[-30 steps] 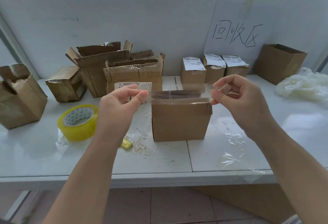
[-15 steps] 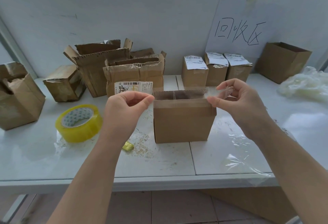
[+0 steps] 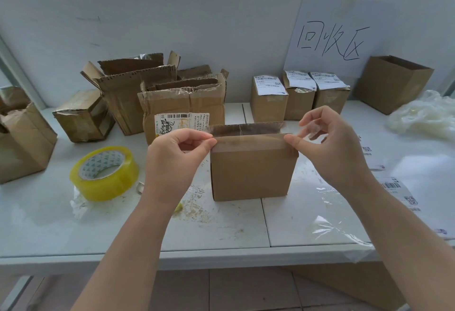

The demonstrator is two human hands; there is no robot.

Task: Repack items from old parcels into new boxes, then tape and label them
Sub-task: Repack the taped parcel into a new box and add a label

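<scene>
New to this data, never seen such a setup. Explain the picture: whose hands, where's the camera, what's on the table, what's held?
No robot: a person's two bare hands, filmed by a wide-angle camera worn on the head, looking forward and down. The left hand and right hand each pinch one end of a clear tape strip stretched across the top of a brown box. On the white table: a yellow tape roll, torn old boxes, three labelled boxes, crumpled plastic.

Matt brown cardboard box [image 3: 251, 172]; a glossy clear plastic tape strip [image 3: 246, 141] on it. At nine o'clock, a shiny yellowish tape roll [image 3: 104, 176] on the smooth, scuffed white table [image 3: 221, 233].
</scene>
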